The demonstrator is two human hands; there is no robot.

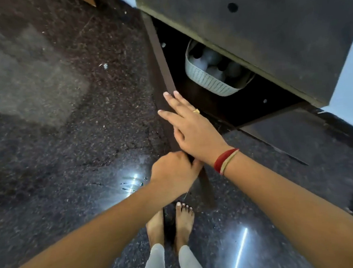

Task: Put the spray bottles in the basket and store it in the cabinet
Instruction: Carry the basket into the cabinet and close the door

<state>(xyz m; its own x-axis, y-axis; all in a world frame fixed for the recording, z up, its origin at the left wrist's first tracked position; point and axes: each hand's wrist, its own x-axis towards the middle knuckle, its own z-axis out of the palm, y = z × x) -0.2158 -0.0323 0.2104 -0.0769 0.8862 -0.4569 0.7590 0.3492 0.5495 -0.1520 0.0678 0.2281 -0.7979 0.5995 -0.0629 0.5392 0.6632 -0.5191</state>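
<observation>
A white woven basket (207, 80) stands inside the dark open cabinet (222, 109) under a stone counter. Pale spray bottles (211, 57) show in it, partly hidden by the counter edge. A brown cabinet door (160, 59) stands open, seen edge-on. My left hand (172, 174) is closed on the door's top edge near its free end. My right hand (189, 126) lies flat with fingers apart against the door's inner side, just above the left hand.
The grey stone counter slab (269, 31) overhangs the cabinet at the upper right. A second door (287, 137) lies open to the right. The floor (64, 121) is dark polished speckled stone with light glare. My bare feet (170, 225) stand below the door.
</observation>
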